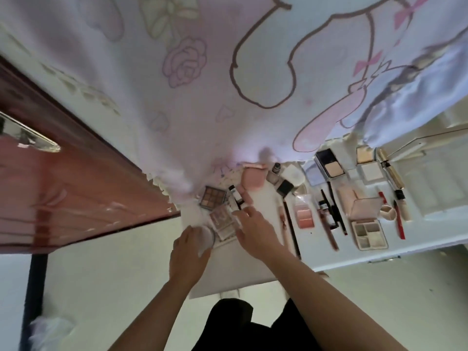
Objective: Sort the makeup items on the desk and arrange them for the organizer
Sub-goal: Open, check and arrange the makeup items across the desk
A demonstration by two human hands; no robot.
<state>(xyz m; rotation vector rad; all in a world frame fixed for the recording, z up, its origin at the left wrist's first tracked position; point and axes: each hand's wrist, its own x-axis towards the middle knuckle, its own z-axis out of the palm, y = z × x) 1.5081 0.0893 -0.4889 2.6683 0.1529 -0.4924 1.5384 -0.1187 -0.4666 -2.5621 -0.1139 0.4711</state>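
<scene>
Makeup (306, 217) laid across desk (243, 269), sorting under way. Left hand (188, 252) curled round compact (207, 235) at near edge; right hand (253, 229), fingers (249, 211) apart, just beside palette (222, 222). Next, probably: lifting compact clear, setting it among like items.

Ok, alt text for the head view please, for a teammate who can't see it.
Two bare hands work at one end of a white desk: the left hand lies on a round white compact, the right hand reaches, fingers spread, over a palette. Pencils, blush and other palettes lie alongside.
</scene>
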